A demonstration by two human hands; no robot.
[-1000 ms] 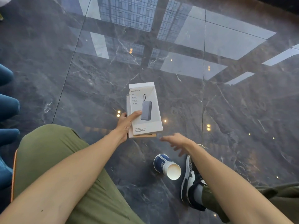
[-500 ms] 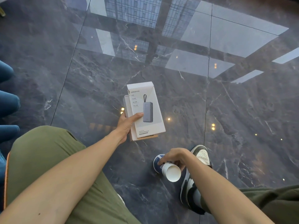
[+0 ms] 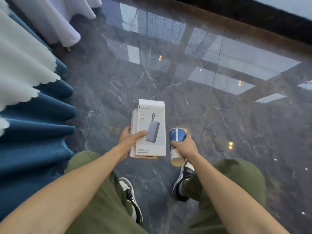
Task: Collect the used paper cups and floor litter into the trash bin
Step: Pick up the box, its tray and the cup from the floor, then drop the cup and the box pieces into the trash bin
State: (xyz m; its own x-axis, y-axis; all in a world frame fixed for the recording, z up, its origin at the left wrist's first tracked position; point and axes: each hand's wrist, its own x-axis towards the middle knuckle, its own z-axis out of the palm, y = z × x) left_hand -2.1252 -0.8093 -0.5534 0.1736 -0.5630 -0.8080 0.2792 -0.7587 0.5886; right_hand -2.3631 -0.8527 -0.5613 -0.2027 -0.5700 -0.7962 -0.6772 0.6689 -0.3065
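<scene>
My left hand [image 3: 129, 142] grips a small stack of white cardboard boxes [image 3: 152, 120], the top one printed with a grey power bank; the thumb lies across its face. My right hand [image 3: 186, 146] is closed around a blue and white paper cup [image 3: 177, 136], held off the floor, tilted with its open mouth toward me and its base pointing away. Both hands hang side by side above the dark marble floor [image 3: 236, 125]. No trash bin is in view.
A table skirt [image 3: 33, 132] of blue pleated cloth under white scalloped cloth fills the left side. More white drapery [image 3: 55, 19] hangs at the top left. A dark ledge [image 3: 253, 16] runs across the top right. My two sneakers stand on the floor below my hands.
My right hand closed on the paper cup that lay on the floor and lifted it. The view rose and swung, bringing the table skirt into sight. The left hand kept the boxes.
</scene>
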